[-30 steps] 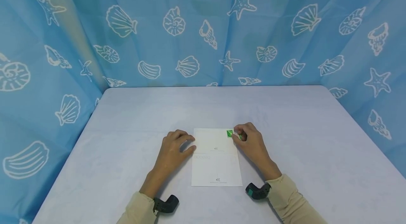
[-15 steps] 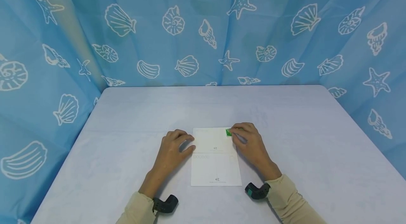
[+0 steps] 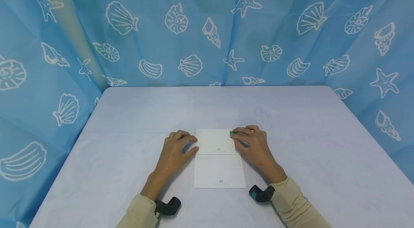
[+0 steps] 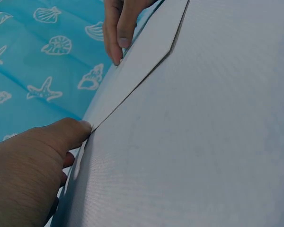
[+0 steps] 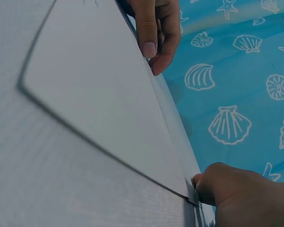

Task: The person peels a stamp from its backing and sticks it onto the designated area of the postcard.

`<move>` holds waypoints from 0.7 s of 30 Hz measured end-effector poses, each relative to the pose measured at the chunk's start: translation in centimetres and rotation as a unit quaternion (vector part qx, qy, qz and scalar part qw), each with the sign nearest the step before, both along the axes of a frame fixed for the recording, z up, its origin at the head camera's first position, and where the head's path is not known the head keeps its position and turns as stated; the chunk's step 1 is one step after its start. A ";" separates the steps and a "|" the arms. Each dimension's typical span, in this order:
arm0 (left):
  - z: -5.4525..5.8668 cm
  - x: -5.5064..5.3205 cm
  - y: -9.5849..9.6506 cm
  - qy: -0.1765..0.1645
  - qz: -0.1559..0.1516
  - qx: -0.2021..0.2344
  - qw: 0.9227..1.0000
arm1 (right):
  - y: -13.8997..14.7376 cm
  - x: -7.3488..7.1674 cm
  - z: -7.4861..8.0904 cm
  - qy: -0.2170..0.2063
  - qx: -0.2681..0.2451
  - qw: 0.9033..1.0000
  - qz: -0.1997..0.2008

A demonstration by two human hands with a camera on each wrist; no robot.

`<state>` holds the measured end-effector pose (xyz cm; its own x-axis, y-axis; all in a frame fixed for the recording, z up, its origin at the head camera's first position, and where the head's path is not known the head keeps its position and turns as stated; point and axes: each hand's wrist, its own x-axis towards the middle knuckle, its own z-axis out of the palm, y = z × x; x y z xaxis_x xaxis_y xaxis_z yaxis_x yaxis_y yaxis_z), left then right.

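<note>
On the table lies a white paper card (image 3: 220, 170), crossed by a line through its middle and bearing small printed marks. At its upper right corner a small green sticker (image 3: 231, 133) shows only a sliver; fingers cover the rest. My right hand (image 3: 257, 147) presses over that sticker, its thumb lower along the right edge. My left hand (image 3: 174, 150) rests at the left edge, thumb and fingers apart. In the left wrist view the left thumb (image 4: 80, 130) touches the card (image 4: 132, 71). From the right wrist, my right hand (image 5: 246, 191) is at the card's (image 5: 99, 94) corner; the sticker is hidden.
A white cloth covers the table (image 3: 145, 109), whose rounded far edge meets a blue curtain (image 3: 194, 30) with shells and starfish. The curtain also runs along both sides. Each wrist carries a black camera mount, one left (image 3: 168, 206), one right (image 3: 261, 194).
My right fingers have shifted slightly left over the green sticker, covering most of it. They were bent at its right part a second ago. My left hand stays at the card's edge.
</note>
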<state>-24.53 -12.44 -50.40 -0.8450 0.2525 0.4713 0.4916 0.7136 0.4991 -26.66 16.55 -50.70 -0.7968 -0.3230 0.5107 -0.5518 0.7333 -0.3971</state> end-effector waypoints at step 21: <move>0.3 0.1 0.1 -0.021 -0.002 0.003 1.000 | 0.2 0.2 0.0 -0.010 -0.021 1.000 0.007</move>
